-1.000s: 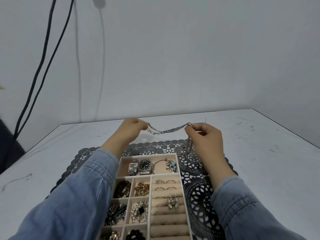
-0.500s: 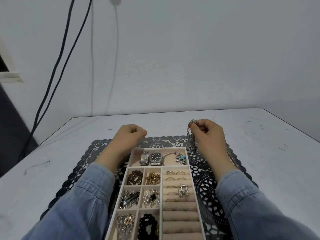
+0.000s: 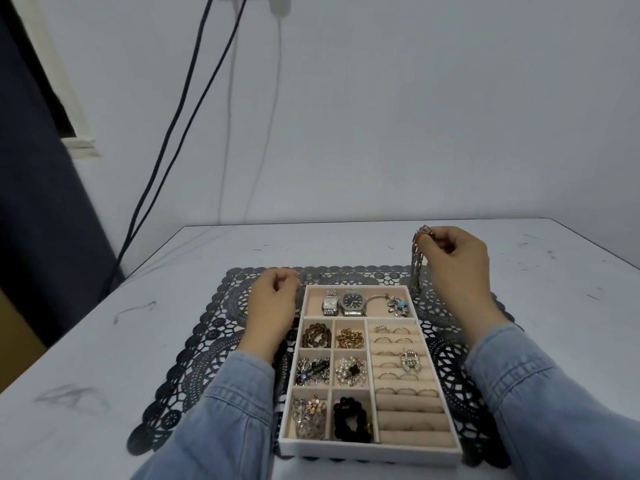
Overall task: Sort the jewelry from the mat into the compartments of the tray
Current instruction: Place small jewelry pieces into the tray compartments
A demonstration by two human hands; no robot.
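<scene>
Hands working over a jewelry tray, head view. The right hand is hovering above the far right part of the black openwork lace mat, with its thumb and fingertips pinching the upper end of a silver chain-link bracelet. The bracelet is hanging straight down from that pinch, and its lower end is reaching the far right corner of the white-rimmed, beige-lined compartment tray; whether it is touching the rim or the mat cannot be told. The left hand is resting on the mat just beside the tray's far left corner, its fingers curled in toward the palm and grasping nothing.

The tray is lying on the middle of the mat, which is covering part of a white table. Its wide far compartment is holding two silver wristwatches and a silver bangle with charms. The small left compartments are holding, among others, a dark bronze chain, a gold chain and a black bead bracelet. Thin rings are sitting in the padded rolls on the right. Blue denim sleeves are covering both forearms.
</scene>
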